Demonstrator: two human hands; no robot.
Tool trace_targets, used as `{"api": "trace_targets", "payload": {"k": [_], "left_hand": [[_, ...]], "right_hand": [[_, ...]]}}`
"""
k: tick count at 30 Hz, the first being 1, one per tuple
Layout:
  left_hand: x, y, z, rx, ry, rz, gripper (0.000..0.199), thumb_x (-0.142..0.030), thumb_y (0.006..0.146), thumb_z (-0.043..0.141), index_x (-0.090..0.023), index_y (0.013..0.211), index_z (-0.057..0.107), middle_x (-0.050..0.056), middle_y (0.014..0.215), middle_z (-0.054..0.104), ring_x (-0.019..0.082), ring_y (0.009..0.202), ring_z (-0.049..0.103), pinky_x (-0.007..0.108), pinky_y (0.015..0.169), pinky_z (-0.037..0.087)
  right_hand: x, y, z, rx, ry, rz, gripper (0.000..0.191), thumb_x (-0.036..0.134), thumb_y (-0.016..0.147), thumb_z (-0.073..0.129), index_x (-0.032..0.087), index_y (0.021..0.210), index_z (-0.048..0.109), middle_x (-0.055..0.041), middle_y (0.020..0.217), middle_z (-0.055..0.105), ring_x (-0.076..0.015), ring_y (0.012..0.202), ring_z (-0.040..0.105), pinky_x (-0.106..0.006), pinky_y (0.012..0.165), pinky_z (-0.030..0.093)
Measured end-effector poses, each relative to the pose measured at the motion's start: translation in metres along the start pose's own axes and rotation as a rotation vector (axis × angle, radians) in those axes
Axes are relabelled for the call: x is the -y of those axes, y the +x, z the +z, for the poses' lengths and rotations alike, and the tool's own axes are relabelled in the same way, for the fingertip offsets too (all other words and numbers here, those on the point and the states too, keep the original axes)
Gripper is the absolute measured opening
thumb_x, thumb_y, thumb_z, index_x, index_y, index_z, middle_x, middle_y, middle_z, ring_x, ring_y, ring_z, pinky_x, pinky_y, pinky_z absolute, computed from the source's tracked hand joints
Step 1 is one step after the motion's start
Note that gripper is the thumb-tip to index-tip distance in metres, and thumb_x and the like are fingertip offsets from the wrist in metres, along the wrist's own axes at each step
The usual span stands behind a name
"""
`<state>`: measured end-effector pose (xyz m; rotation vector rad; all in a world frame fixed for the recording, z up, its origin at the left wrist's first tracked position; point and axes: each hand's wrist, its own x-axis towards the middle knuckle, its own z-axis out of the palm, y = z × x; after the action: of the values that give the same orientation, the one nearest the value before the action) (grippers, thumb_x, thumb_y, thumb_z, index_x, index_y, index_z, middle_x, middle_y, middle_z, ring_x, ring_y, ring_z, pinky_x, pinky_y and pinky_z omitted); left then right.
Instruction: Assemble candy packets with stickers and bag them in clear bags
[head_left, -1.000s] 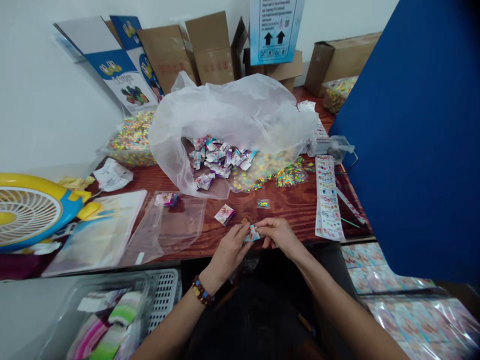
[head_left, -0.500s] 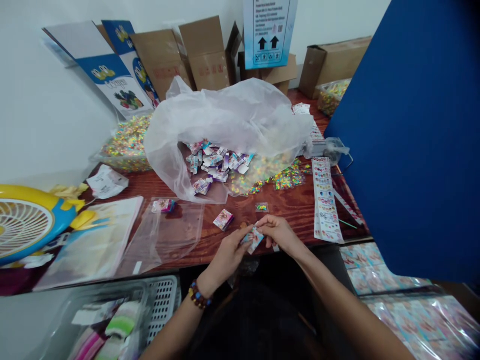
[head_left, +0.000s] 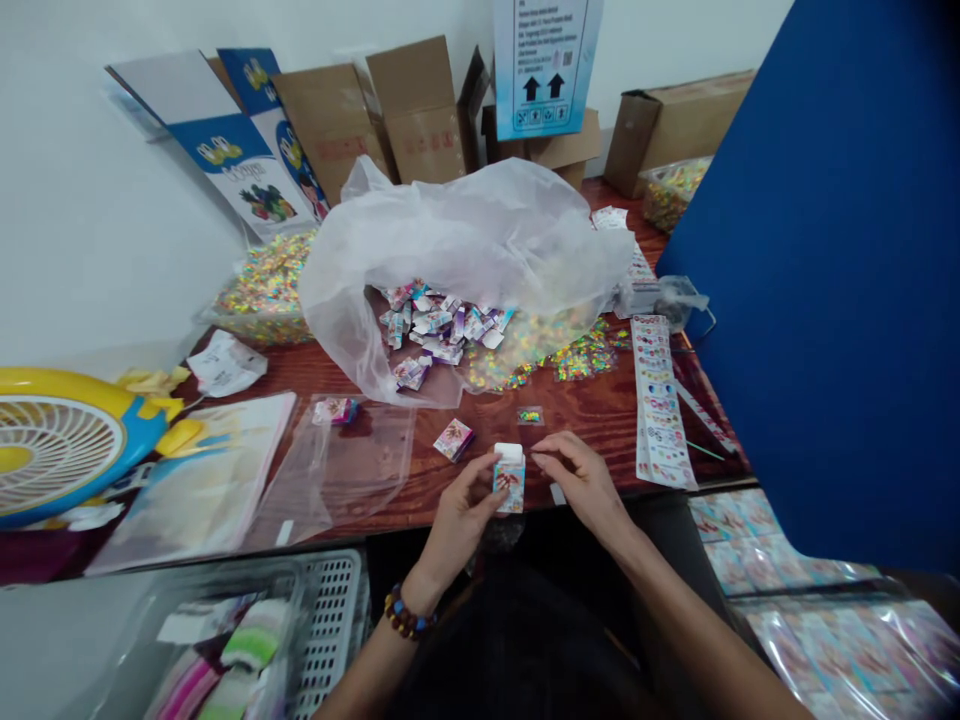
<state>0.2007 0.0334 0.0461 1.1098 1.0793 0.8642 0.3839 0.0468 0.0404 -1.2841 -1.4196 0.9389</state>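
My left hand (head_left: 466, 508) holds a small light-blue printed box (head_left: 510, 484) upright between thumb and fingers, its white top flap raised. My right hand (head_left: 583, 482) is just right of the box, apart from it, with thumb and index finger drawn near each other; whether something tiny is between them cannot be made out. A small clear packet of coloured bits (head_left: 530, 415) lies beyond the box on the dark red table (head_left: 480, 408). A pink printed box (head_left: 454, 439) lies left of the packet. Another small stack of boxes (head_left: 335, 411) rests on a clear plastic bag (head_left: 360, 455).
Behind, a translucent bag (head_left: 465, 225) spreads over small boxes (head_left: 442, 325) and glittery packets (head_left: 581, 355). Sticker strips (head_left: 661, 410) lie right, beside a blue panel (head_left: 795, 300). A yellow-blue fan (head_left: 67, 440) stands left; a grey basket (head_left: 326, 610) sits below.
The box in my left hand has turned upright and its white flap now shows. My right hand has moved off the box to the right. The view has shifted slightly.
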Motion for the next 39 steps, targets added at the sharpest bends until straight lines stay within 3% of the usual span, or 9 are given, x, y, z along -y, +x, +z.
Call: {"api": "trace_targets", "payload": {"k": [2, 5, 9, 13, 17, 21, 24, 29, 39], "left_hand": [[-0.001, -0.002, 0.0, 0.016, 0.042, 0.038, 0.043, -0.029, 0.08, 0.061, -0.023, 0.122, 0.05, 0.004, 0.098, 0.06, 0.016, 0.084, 0.059, 0.028, 0.071, 0.053], [-0.001, -0.004, -0.001, 0.033, 0.159, 0.112, 0.042, -0.028, 0.083, 0.057, -0.023, 0.125, 0.049, 0.006, 0.108, 0.061, 0.017, 0.089, 0.061, 0.03, 0.078, 0.053], [0.0, -0.003, -0.006, 0.059, 0.379, 0.244, 0.04, -0.025, 0.087, 0.051, -0.025, 0.127, 0.048, 0.007, 0.117, 0.058, 0.019, 0.102, 0.058, 0.034, 0.089, 0.048], [0.0, -0.003, -0.011, 0.062, 0.548, 0.389, 0.04, -0.023, 0.09, 0.047, -0.026, 0.129, 0.047, 0.007, 0.115, 0.059, 0.019, 0.104, 0.057, 0.036, 0.093, 0.045], [0.004, -0.002, -0.014, 0.062, 0.602, 0.424, 0.042, -0.02, 0.091, 0.044, -0.027, 0.133, 0.042, 0.007, 0.123, 0.056, 0.019, 0.111, 0.054, 0.036, 0.096, 0.043], [0.008, 0.0, -0.017, 0.1, 0.638, 0.48, 0.045, -0.017, 0.091, 0.042, -0.026, 0.135, 0.039, 0.008, 0.13, 0.051, 0.019, 0.117, 0.051, 0.037, 0.099, 0.042], [0.009, 0.001, -0.018, 0.106, 0.651, 0.481, 0.042, -0.017, 0.091, 0.043, -0.025, 0.132, 0.042, 0.009, 0.119, 0.057, 0.018, 0.108, 0.055, 0.034, 0.092, 0.045], [0.009, 0.001, -0.019, 0.117, 0.642, 0.478, 0.042, -0.017, 0.092, 0.04, -0.025, 0.132, 0.042, 0.007, 0.106, 0.057, 0.015, 0.094, 0.057, 0.029, 0.082, 0.048], [0.007, -0.001, -0.023, 0.139, 0.669, 0.402, 0.035, -0.023, 0.092, 0.042, -0.023, 0.126, 0.05, 0.006, 0.095, 0.056, 0.015, 0.084, 0.055, 0.027, 0.076, 0.047]], "right_hand": [[0.001, -0.006, -0.001, -0.008, -0.035, -0.059, 0.013, 0.025, 0.085, 0.055, 0.021, 0.089, 0.066, -0.0041, 0.09, 0.059, -0.0166, 0.084, 0.059, -0.027, 0.073, 0.047], [0.008, -0.006, -0.003, 0.044, -0.044, -0.091, 0.015, 0.026, 0.088, 0.051, 0.021, 0.092, 0.065, -0.0046, 0.095, 0.059, -0.0149, 0.082, 0.06, -0.025, 0.069, 0.047], [0.023, 0.008, -0.009, 0.247, -0.245, -0.172, 0.017, 0.023, 0.089, 0.051, 0.022, 0.094, 0.067, -0.0027, 0.091, 0.06, -0.0137, 0.079, 0.059, -0.024, 0.07, 0.044], [0.031, 0.02, -0.013, 0.404, -0.423, -0.186, 0.016, 0.023, 0.087, 0.053, 0.024, 0.095, 0.067, -0.0013, 0.087, 0.06, -0.0129, 0.076, 0.058, -0.022, 0.066, 0.04], [0.026, 0.026, -0.015, 0.465, -0.438, -0.111, 0.009, 0.024, 0.08, 0.061, 0.025, 0.086, 0.068, 0.0006, 0.081, 0.062, -0.0129, 0.072, 0.057, -0.022, 0.063, 0.037], [0.015, 0.025, -0.011, 0.471, -0.407, 0.061, 0.006, 0.023, 0.073, 0.064, 0.023, 0.078, 0.068, 0.003, 0.067, 0.062, -0.0119, 0.062, 0.055, -0.021, 0.054, 0.032], [0.01, 0.023, -0.006, 0.496, -0.258, 0.194, 0.006, 0.022, 0.073, 0.06, 0.019, 0.071, 0.065, 0.0051, 0.052, 0.055, -0.0085, 0.047, 0.049, -0.018, 0.045, 0.03], [0.009, 0.018, 0.0, 0.535, -0.03, 0.403, 0.016, 0.029, 0.077, 0.054, 0.018, 0.085, 0.063, 0.0087, 0.041, 0.051, -0.0056, 0.027, 0.037, -0.016, 0.03, 0.024], [0.003, 0.012, 0.004, 0.582, -0.063, 0.342, 0.017, 0.025, 0.077, 0.05, 0.017, 0.077, 0.065, 0.0067, 0.044, 0.055, -0.0045, 0.026, 0.038, -0.014, 0.026, 0.026]]}}
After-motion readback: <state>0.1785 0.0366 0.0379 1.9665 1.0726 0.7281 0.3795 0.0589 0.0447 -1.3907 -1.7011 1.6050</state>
